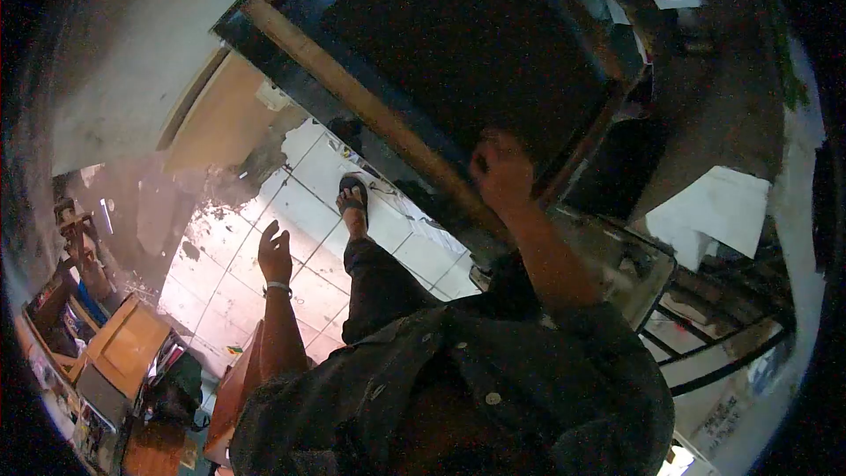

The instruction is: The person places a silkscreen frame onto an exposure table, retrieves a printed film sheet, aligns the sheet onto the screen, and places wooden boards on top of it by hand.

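Note:
My left hand [275, 256] hangs over the tiled floor, fingers loosely curved and apart, with nothing in it. A light band circles that wrist. My right hand [504, 172] is over the near corner of a large dark panel [458, 44] edged by a wooden frame [352, 92]. Its fingers are curled in, thumb close to the fingertips; what they hold, if anything, is lost in the dark. The frame's brown near rail runs just below that hand.
White floor tiles [308, 211] lie under my sandalled foot [354, 198]. To the left are a wooden box [123, 344] and cluttered items. A chair with dark bars [723, 344] and a white sheet [714, 211] are on the right. A tan board [220, 115] leans at the wall.

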Demonstrator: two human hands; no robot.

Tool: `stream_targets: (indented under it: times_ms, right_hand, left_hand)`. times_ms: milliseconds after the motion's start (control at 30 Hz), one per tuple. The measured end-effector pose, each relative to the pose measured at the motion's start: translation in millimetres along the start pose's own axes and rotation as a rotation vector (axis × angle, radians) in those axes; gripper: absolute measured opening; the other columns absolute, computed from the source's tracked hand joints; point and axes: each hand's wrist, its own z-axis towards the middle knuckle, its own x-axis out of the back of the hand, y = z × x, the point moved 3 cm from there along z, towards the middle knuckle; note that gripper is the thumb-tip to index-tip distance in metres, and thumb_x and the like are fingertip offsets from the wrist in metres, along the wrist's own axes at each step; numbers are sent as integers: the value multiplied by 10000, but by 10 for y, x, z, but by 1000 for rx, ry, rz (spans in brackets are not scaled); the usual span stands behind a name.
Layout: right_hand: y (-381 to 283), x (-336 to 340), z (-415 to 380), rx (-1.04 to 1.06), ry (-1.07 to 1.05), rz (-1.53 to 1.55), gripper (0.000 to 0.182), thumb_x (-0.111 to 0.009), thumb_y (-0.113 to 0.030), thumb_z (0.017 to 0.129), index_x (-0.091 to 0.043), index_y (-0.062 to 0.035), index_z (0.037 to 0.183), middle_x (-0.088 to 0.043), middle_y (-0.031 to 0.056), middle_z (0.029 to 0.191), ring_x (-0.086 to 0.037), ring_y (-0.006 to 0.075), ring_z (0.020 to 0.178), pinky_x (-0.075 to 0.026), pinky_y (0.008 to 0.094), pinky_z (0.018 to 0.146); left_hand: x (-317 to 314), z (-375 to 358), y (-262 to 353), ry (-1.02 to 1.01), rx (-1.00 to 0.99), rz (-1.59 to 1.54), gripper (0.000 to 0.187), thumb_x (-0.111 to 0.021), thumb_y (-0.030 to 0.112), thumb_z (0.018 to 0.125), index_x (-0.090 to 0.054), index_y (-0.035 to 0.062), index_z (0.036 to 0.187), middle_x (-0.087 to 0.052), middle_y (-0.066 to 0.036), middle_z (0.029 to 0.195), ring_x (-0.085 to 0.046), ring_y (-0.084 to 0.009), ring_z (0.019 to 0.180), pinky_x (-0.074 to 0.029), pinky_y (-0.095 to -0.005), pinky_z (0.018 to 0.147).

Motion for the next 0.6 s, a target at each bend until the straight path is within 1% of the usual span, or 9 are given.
stream_targets:
  times_ms: [67,100,200,267,300,400,467,500,600]
  right_hand:
    - [39,-51,-11,-17,24,30,305,-751,-274,726,-669,-107,968,-614,159,1186,-583,370,1089,-493,468,916]
    - [75,-29,-19,-36,38,34,352,-760,-309,730,-666,-109,1003,-601,182,1211,-568,389,1116,-475,481,945]
    - [249,5,137,-217,210,2,613,-773,-444,733,-586,-132,1226,-515,246,1319,-502,435,1194,-404,494,1024]
    - [417,27,348,-305,142,73,757,-767,-498,734,-485,-160,1350,-432,262,1394,-425,448,1270,-342,533,1065]
    - [432,35,428,-334,104,126,831,-764,-525,734,-435,-174,1411,-390,270,1432,-387,454,1309,-311,553,1085]
    - [443,40,585,-376,19,132,955,-762,-557,713,-327,-215,1492,-284,267,1506,-275,452,1389,-207,651,1098]
    - [547,0,637,-283,21,147,1024,-768,-580,685,-276,-237,1515,-233,262,1534,-206,461,1415,-152,709,1075]
    - [505,-81,667,-245,25,158,1058,-770,-592,671,-251,-248,1526,-207,259,1547,-171,465,1429,-125,739,1063]
    - [470,-67,673,-213,-73,-15,1135,-778,-625,621,-208,-274,1538,-174,256,1561,-148,496,1424,-102,756,1051]
  left_hand:
    - [-17,41,-165,1,-79,-3,380,-642,135,910,-574,14,1263,-618,-120,1237,-631,-200,953,-527,-305,803]
    - [-18,-20,48,13,-38,-35,375,-639,137,915,-574,13,1263,-621,-126,1233,-632,-205,962,-526,-303,808]
    - [-27,31,-116,-18,-27,-26,379,-635,138,921,-572,4,1269,-623,-136,1228,-622,-216,1010,-523,-317,822]
    - [-19,53,-197,-6,-169,10,390,-637,140,918,-572,22,1283,-624,-137,1229,-619,-213,1020,-519,-321,823]
    - [-18,40,-187,-7,-126,15,391,-641,141,916,-575,32,1286,-629,-136,1223,-620,-208,1008,-517,-322,824]
    - [20,-21,-104,-14,-32,34,389,-642,139,916,-576,28,1283,-627,-135,1225,-618,-202,994,-515,-317,828]
    - [41,-78,-210,17,-46,-111,379,-642,129,908,-588,33,1271,-634,-111,1216,-627,-193,944,-508,-311,830]
    - [92,-102,-223,40,6,-27,384,-650,128,906,-585,31,1271,-635,-102,1210,-625,-187,938,-507,-308,826]
    - [4,-97,-199,62,-35,-96,408,-670,136,899,-572,45,1285,-633,-80,1188,-610,-162,905,-509,-299,798]
